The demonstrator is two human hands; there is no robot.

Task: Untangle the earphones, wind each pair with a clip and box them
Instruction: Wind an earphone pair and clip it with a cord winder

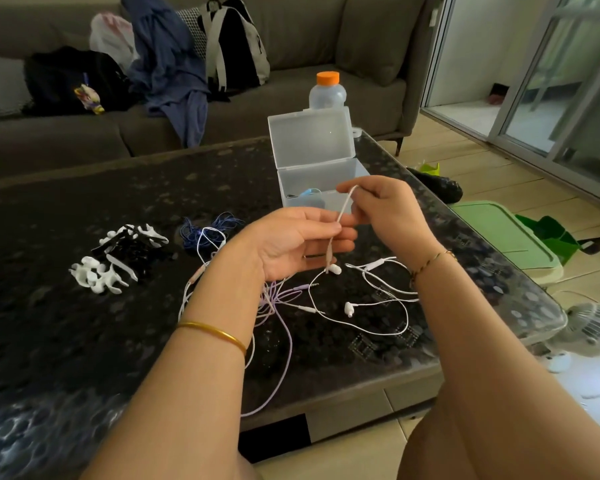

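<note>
Above the dark table (84,209), my left hand (298,242) and my right hand (385,211) both pinch one white earphone cable (343,209) stretched between them. One of its earbuds (334,269) dangles below my left palm. The remaining white cable (378,299) lies looped on the table with a second earbud (348,309). A lilac pair (284,327) trails under my left wrist toward the front edge. A dark blue pair (205,228) lies tangled further back. White and black winding clips (118,258) sit in a pile at the left. The clear box (312,174) stands open and holds a blue wound pair (310,197).
A bottle with an orange cap (327,90) stands behind the box. Bags and clothes lie on the grey sofa (291,39) beyond the table. To the right on the floor are a green lid (503,233), a green bag (555,237) and a small white fan (589,341).
</note>
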